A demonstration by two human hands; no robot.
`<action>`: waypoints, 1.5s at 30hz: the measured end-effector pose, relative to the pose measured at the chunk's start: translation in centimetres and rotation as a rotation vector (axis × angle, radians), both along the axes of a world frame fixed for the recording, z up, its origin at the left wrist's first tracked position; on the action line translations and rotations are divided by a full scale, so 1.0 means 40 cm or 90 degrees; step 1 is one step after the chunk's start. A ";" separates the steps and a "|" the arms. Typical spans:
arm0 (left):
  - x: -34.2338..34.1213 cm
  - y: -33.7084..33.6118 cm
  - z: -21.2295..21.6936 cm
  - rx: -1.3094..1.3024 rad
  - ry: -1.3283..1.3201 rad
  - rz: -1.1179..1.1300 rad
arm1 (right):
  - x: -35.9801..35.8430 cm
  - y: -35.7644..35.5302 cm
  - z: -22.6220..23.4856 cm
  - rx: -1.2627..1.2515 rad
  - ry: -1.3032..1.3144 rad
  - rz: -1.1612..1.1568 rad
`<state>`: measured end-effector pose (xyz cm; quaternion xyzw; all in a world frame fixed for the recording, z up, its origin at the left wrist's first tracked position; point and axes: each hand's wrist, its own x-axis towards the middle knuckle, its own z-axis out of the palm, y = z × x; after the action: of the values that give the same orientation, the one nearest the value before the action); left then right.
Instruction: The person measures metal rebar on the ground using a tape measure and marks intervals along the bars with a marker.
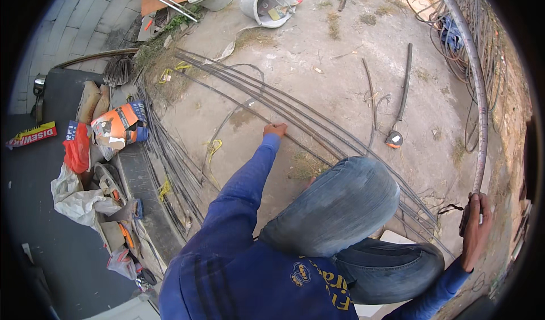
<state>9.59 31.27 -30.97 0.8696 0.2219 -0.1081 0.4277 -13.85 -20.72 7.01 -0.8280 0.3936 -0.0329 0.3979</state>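
Observation:
Several long steel bars (306, 126) lie side by side on the concrete, running diagonally under my bent knees. My left hand (275, 129) reaches forward, fingers closed round one thin steel rod (244, 105) on the near side of that bundle. At the right, my right hand (478, 229) is wrapped round the lower end of a long grey, pipe-like bar (481, 116), which rises to the top edge and looks curved. Something dark with a black strap (451, 209) shows beside those fingers; its kind is unclear. A tape measure (394, 139), orange and black, rests beyond my knees.
Two short bars (406, 81) lie ahead, near coiled wire (494, 53) along the right wall. Buckets (250, 5) stand or lie at the back. On the left are thin rods (170, 167), an orange-and-blue bag (116, 126), white sacks (76, 198) and yellow ties (214, 146).

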 end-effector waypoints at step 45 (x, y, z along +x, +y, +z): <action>0.364 0.037 -0.137 0.081 0.308 0.025 | 0.053 0.034 -0.010 -0.234 0.132 0.197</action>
<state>24.14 32.73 -36.46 0.8390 0.3415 -0.2907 0.3082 -11.74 -19.38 6.61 -0.9358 0.2882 0.0425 0.1986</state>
